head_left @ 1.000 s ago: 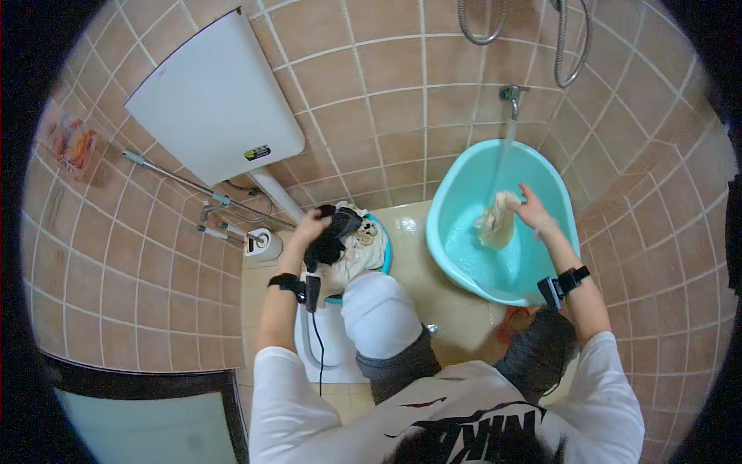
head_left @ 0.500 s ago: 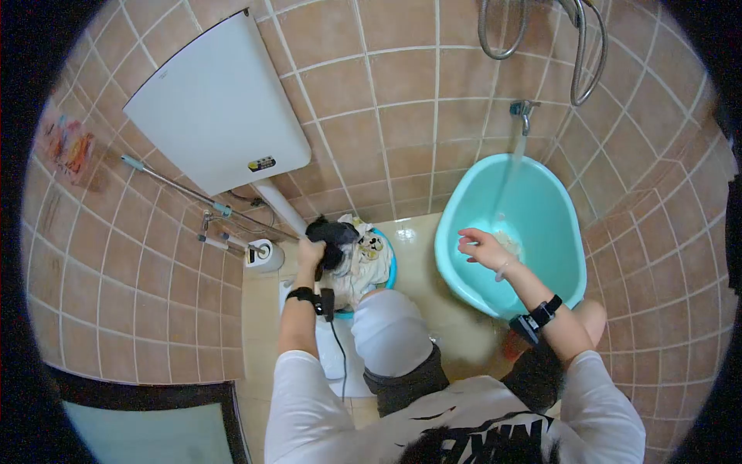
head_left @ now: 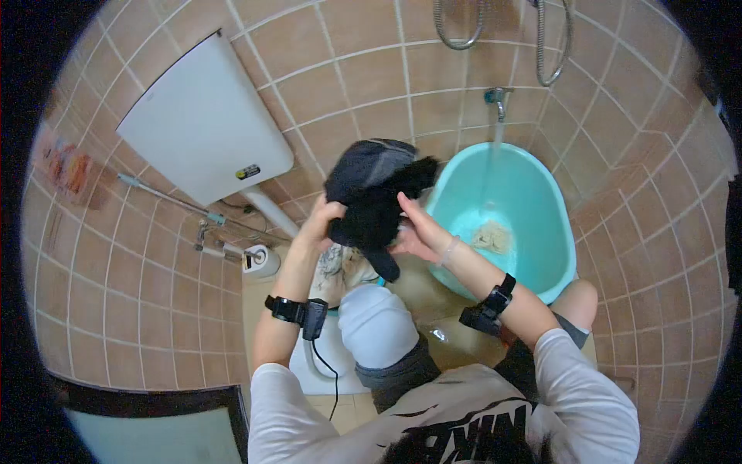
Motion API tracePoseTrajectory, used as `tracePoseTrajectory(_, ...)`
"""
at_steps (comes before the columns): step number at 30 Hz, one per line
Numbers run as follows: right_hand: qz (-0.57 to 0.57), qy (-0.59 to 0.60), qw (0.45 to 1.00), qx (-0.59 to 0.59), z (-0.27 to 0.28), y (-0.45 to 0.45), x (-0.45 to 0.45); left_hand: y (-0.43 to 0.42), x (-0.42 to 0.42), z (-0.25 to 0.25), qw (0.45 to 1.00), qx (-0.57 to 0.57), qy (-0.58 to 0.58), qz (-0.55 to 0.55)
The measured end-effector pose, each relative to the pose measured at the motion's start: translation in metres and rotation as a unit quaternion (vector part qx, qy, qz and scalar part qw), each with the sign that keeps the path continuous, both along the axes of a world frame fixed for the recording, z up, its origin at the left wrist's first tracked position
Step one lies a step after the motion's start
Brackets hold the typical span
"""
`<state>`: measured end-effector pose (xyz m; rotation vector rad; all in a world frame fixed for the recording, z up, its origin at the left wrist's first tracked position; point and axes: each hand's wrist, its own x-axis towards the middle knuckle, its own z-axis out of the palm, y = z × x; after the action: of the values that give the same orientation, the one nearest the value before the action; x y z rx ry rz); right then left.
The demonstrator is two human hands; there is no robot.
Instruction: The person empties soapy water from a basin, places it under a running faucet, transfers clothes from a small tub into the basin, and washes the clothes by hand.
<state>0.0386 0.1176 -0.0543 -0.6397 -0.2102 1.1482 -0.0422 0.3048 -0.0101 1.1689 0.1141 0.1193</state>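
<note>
A dark grey and black fluffy piece, shaped like a winter hat (head_left: pixel 375 197), is held up in front of me between both hands. My left hand (head_left: pixel 318 222) is closed on its left edge, thumb on the near side. At its right side my right hand (head_left: pixel 421 233) grips it, thumb above and fingers below, partly hidden by the black pile. Below it, a heap of pale clothes (head_left: pixel 331 272) shows in part. To the right, a turquoise tub (head_left: pixel 568 232) has a pale cloth (head_left: pixel 492 237) lying in its bottom.
Water runs from a wall tap (head_left: pixel 499 100) into the tub. A white cistern (head_left: pixel 205 124) hangs on the tiled wall at left, with a pole (head_left: pixel 174 199) and a toilet-roll holder (head_left: pixel 261 261) below. Shower hoses (head_left: pixel 553 62) hang at upper right. The floor shines wet.
My left hand has lifted the dark hat-like piece off the clothes heap, up and to the right. My right hand has moved left from over the tub and taken hold of it.
</note>
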Motion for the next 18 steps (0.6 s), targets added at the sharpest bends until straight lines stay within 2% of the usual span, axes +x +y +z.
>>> tracePoseTrajectory(1, -0.011, -0.002, 1.0, 0.0, 0.0, -0.006, 0.005, -0.017, 0.007, 0.005, 0.998, -0.015, -0.023, -0.064)
tracePoseTrajectory(3, -0.213, -0.068, 0.974, 0.039, -0.004, -0.021, 0.016, -0.046, 0.021, 0.014, 0.991, 0.075, 0.027, -0.105)
tracePoseTrajectory(4, -0.265, -0.008, 0.964, 0.028, -0.005, -0.035, 0.025, -0.05, 0.04, -0.001, 0.985, 0.052, -0.014, -0.162)
tracePoseTrajectory(5, -0.278, -0.012, 0.96, 0.024, -0.006, -0.052, 0.03, -0.055, 0.052, -0.018, 0.983, 0.048, -0.018, -0.175)
tracePoseTrajectory(7, -0.388, -0.198, 0.894, -0.106, -0.002, -0.087, 0.039, -0.071, 0.071, -0.028, 0.989, 0.037, 0.053, -0.135)
tracePoseTrajectory(8, -0.383, -0.236, 0.878, -0.162, 0.0, -0.106, 0.044, -0.079, 0.077, -0.035, 0.985, 0.039, 0.093, -0.136)
tracePoseTrajectory(9, -0.389, -0.239, 0.874, -0.167, 0.005, -0.125, 0.047, -0.089, 0.084, -0.042, 0.985, 0.035, 0.089, -0.144)
tracePoseTrajectory(11, -0.346, -0.365, 0.808, -0.306, 0.014, -0.155, 0.05, -0.106, 0.092, -0.055, 0.976, 0.022, 0.09, -0.2)
tracePoseTrajectory(12, -0.323, -0.425, 0.769, -0.351, -0.002, -0.171, 0.06, -0.112, 0.088, -0.043, 0.953, 0.113, 0.108, -0.259)
tracePoseTrajectory(13, -0.295, -0.484, 0.725, -0.391, -0.024, -0.189, 0.075, -0.106, 0.092, -0.054, 0.926, 0.204, 0.119, -0.296)
tracePoseTrajectory(15, -0.142, -0.489, 0.69, -0.514, -0.049, -0.227, 0.097, -0.084, 0.096, -0.07, 0.9, 0.287, 0.154, -0.289)
tracePoseTrajectory(16, -0.153, -0.478, 0.674, -0.543, -0.058, -0.241, 0.098, -0.067, 0.094, -0.068, 0.904, 0.276, 0.185, -0.268)
tracePoseTrajectory(17, -0.166, -0.465, 0.657, -0.569, -0.068, -0.249, 0.096, -0.036, 0.098, -0.089, 0.915, 0.277, 0.198, -0.215)
tracePoseTrajectory(18, -0.177, -0.462, 0.674, -0.548, -0.067, -0.254, 0.091, -0.014, 0.089, -0.091, 0.925, 0.273, 0.218, -0.152)
